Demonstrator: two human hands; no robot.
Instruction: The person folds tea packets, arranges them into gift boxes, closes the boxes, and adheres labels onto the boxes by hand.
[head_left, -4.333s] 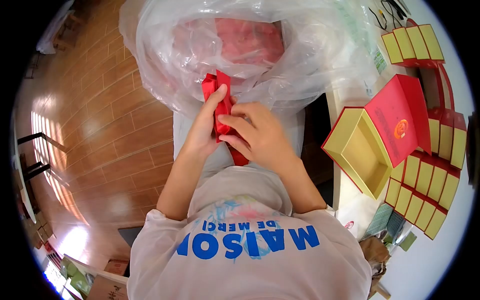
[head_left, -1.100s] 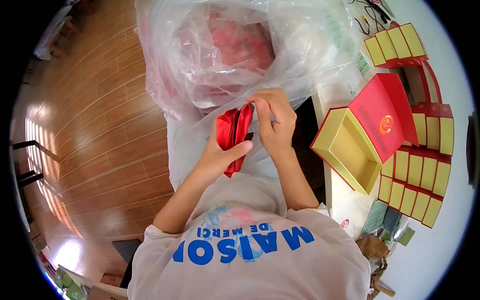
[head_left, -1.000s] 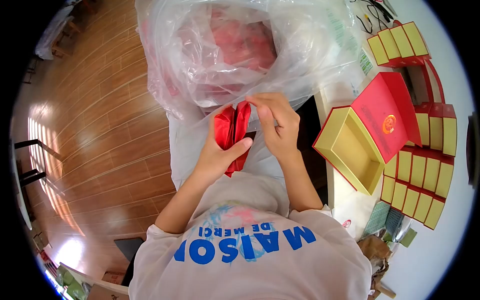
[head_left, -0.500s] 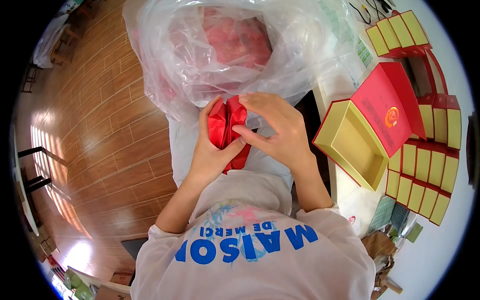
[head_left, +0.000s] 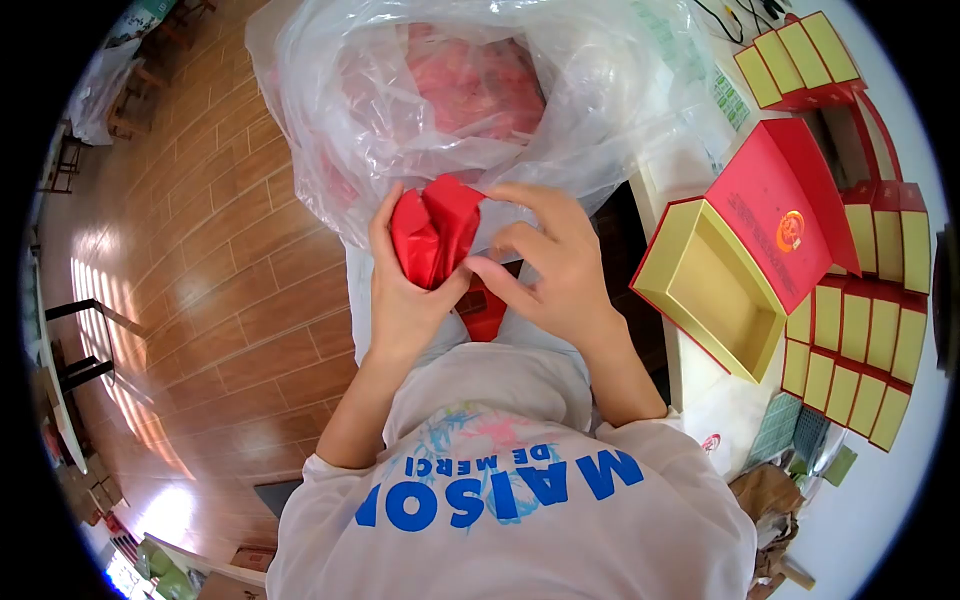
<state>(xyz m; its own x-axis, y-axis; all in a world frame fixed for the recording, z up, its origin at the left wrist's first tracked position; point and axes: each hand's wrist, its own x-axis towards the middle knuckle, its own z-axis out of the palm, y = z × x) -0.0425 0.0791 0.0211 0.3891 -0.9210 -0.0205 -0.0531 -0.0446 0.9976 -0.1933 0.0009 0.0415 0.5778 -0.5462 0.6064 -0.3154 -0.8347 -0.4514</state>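
My left hand (head_left: 408, 312) is wrapped round a shiny red foil packet (head_left: 432, 232), its creased upper edges fanned apart. To its right, my right hand (head_left: 562, 262) has curved, spread fingers; the index fingertip is at the packet's upper right corner and the thumb near its lower right side. Whether those fingertips press on the foil I cannot tell. Another red piece (head_left: 484, 312) shows below the hands, over my lap, partly hidden by them.
A large clear plastic bag (head_left: 330, 110) with red contents stands ahead. On the right-hand table (head_left: 705, 400), an open red gift box (head_left: 720, 290) with a gold interior lies beside several stacked red-and-gold boxes (head_left: 860, 330). Tiled floor (head_left: 230, 270) extends to the left.
The packet has moved slightly up and left with my left hand, and its edges are fanned wider. My right hand's fingers have spread and drawn away from the packet's middle.
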